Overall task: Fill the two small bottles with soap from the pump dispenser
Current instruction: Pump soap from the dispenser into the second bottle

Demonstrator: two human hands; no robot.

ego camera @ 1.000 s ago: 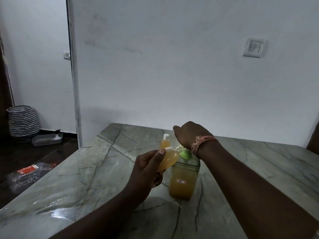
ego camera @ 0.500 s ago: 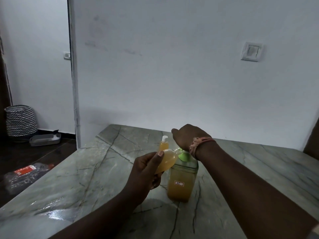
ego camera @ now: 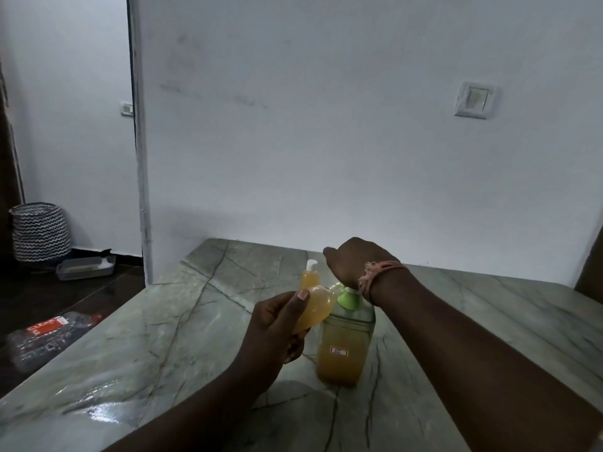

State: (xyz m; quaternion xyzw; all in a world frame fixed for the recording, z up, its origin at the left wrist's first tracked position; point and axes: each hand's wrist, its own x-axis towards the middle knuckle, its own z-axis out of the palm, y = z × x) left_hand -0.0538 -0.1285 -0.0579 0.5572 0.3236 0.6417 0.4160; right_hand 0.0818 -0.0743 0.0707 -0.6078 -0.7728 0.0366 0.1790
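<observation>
1. The step in hand looks like filling the second bottle (ego camera: 315,308): the left hand (ego camera: 274,334) holds it tilted, mouth toward the green pump head of the dispenser (ego camera: 344,344), thumb curled over its side and fingers wrapped beneath.
2. The right hand (ego camera: 355,261) sits on top of the pump, wrist bent down over it; its fingers are hidden behind the hand, so I cannot tell whether they are curled on the pump or pressing flat.
3. The dispenser stands upright on the counter (ego camera: 163,337), roughly half full of amber soap.
4. The first bottle (ego camera: 310,275), capped in white and amber to near the top, stands just behind the held one, so it seems done.
5. The held bottle looks largely full already, though its exact level is hard to read.
6. Next call: keep the mouth directly under the spout and press the pump in short strokes; a drifting mouth would send soap onto the counter. Then cap it.
</observation>
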